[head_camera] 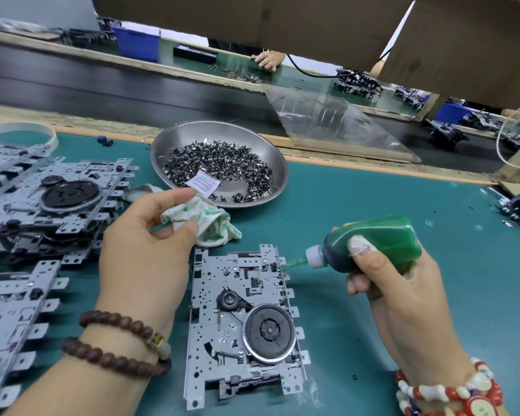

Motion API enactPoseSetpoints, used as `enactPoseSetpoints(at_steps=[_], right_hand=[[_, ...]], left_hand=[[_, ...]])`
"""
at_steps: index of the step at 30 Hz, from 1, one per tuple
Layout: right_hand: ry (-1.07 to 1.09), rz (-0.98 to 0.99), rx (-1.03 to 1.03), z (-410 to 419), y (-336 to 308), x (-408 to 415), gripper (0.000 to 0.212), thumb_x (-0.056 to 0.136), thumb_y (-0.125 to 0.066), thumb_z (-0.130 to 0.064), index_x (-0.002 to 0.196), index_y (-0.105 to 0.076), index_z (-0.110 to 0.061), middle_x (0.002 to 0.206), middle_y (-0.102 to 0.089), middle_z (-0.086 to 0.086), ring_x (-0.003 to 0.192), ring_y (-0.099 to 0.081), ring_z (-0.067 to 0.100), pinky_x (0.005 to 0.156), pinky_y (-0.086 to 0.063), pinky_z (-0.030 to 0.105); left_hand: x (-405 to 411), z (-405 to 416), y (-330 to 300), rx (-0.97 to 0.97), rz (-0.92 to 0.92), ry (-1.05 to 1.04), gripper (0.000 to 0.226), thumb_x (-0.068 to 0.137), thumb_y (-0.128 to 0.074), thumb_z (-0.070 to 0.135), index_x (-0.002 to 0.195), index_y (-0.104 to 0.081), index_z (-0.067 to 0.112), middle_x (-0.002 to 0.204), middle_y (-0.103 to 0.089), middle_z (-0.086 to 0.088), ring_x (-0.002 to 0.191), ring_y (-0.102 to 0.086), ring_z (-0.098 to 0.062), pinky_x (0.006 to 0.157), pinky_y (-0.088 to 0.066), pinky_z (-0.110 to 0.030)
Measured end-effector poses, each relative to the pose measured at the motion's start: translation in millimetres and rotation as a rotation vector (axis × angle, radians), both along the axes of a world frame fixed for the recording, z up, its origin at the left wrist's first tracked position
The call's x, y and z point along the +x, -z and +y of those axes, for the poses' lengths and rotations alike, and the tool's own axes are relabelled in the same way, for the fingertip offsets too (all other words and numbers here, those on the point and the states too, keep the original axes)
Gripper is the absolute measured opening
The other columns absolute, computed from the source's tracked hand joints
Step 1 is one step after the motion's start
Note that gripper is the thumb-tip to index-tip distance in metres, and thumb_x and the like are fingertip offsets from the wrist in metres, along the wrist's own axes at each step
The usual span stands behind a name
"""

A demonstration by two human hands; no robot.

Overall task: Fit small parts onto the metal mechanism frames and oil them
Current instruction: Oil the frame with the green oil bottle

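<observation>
Metal frame [240,325]: my right hand [403,283] squeezes the green oil bottle [379,244], nozzle at its top edge; left hand [144,244] pinches the cloth [204,220]. Squeeze gently, one drop only.

**One readable label: the desiccant packet**

The only print I can make out sits on a small white paper packet [203,182] lying among the small dark parts in the steel bowl [261,148]. It lies turned away from me, so the letters run upside down. I read "DESICCANT" on one line, and "THROW AWAY" and "DO NOT EAT" beside it. A further line of smaller print is too blurred for me to read.
</observation>
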State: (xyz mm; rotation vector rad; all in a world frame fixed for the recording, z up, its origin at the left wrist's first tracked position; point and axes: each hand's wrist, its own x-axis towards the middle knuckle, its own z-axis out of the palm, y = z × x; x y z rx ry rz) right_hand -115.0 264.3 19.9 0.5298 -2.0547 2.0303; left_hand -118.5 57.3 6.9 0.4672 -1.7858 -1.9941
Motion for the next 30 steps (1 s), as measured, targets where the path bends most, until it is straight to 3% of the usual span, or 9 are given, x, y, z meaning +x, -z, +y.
enactPoseSetpoints(at_steps=[3,6,9,13,16,20,23,26,30], right_hand=[[-0.01,0.014,-0.02,0.1,0.2,0.4,0.002,0.082,-0.067,-0.028,0.082,-0.068,-0.026,0.075,-0.073,0.001,0.061,-0.062,0.001,0.049,-0.044,0.013],[-0.021,0.015,-0.011,-0.5,-1.1,1.2,0.015,0.078,-0.067,-0.039,0.084,-0.067,-0.025,0.076,-0.073,0.001,0.061,-0.061,0.0,0.049,-0.045,0.013],[-0.023,0.003,-0.015,0.4,-1.2,1.1,0.006,0.078,-0.065,-0.03,0.082,-0.067,-0.026,0.076,-0.073,0.002,0.059,-0.06,-0.001,0.049,-0.044,0.014],[-0.002,0.003,-0.022,-1.0,-1.4,2.4,0.015,0.074,-0.07,-0.043,0.081,-0.068,-0.029,0.074,-0.072,-0.005,0.055,-0.056,-0.001,0.049,-0.045,0.014],[0.018,-0.025,-0.033,-1.0,-1.6,1.3,0.005,0.076,-0.071,-0.029,0.079,-0.068,-0.027,0.072,-0.072,-0.002,0.052,-0.054,0.001,0.048,-0.044,0.014],[0.023,-0.039,-0.023,-1.5,-2.1,1.8,0.019,0.07,-0.074,-0.039,0.081,-0.068,-0.024,0.074,-0.073,0.002,0.052,-0.054,0.003,0.049,-0.044,0.015],[0.032,-0.056,-0.035,-1.3,-2.2,1.3,0.004,0.077,-0.068,-0.025,0.079,-0.067,-0.022,0.073,-0.073,0.005,0.052,-0.054,0.004,0.048,-0.044,0.015],[0.032,-0.055,-0.028,-1.5,-2.4,2.2,0.008,0.077,-0.061,-0.025,0.078,-0.065,-0.018,0.073,-0.073,0.006,0.053,-0.057,0.002,0.047,-0.043,0.015],[0.049,-0.081,-0.063,-1.1,-3.9,2.5,0.016,0.077,-0.07,-0.031,0.08,-0.064,-0.017,0.074,-0.073,0.007,0.051,-0.053,0.003,0.047,-0.043,0.014]], left_hand=[[-0.3,-0.5,0.0,0.0,0.001,-0.001,0.039,0.082,-0.063,-0.003,0.079,-0.068,0.036,0.087,-0.068,0.013,0.075,-0.066,-0.003,0.061,-0.049,-0.021],[-1.0,-0.4,1.0,-0.006,-0.004,-0.005,0.039,0.082,-0.063,-0.002,0.08,-0.068,0.037,0.078,-0.068,0.017,0.068,-0.064,-0.001,0.062,-0.053,-0.021],[-1.5,0.0,1.6,-0.011,-0.014,-0.004,0.039,0.082,-0.063,-0.002,0.08,-0.068,0.037,0.073,-0.068,0.023,0.07,-0.063,-0.008,0.066,-0.052,-0.027],[-1.1,-0.1,1.4,-0.024,-0.027,-0.013,0.039,0.082,-0.063,-0.001,0.08,-0.069,0.037,0.075,-0.069,0.02,0.072,-0.065,-0.009,0.067,-0.054,-0.029],[-1.0,0.3,0.9,-0.027,-0.021,-0.019,0.039,0.081,-0.064,-0.001,0.08,-0.068,0.038,0.081,-0.068,0.016,0.076,-0.066,-0.007,0.063,-0.051,-0.024],[-0.1,0.1,0.6,-0.034,-0.025,-0.017,0.038,0.081,-0.064,-0.001,0.081,-0.068,0.037,0.086,-0.067,0.016,0.08,-0.066,-0.008,0.064,-0.049,-0.023],[0.4,1.0,-0.5,-0.032,-0.033,-0.023,0.038,0.081,-0.064,0.0,0.082,-0.068,0.037,0.084,-0.067,0.015,0.079,-0.066,-0.014,0.067,-0.054,-0.029],[1.0,0.9,-1.4,-0.036,-0.038,-0.024,0.038,0.082,-0.064,0.0,0.082,-0.068,0.037,0.085,-0.066,0.016,0.08,-0.066,-0.014,0.07,-0.054,-0.03],[1.1,0.9,-2.0,-0.023,-0.043,-0.015,0.036,0.082,-0.063,-0.001,0.084,-0.069,0.035,0.088,-0.066,0.013,0.082,-0.066,-0.012,0.07,-0.054,-0.03]])
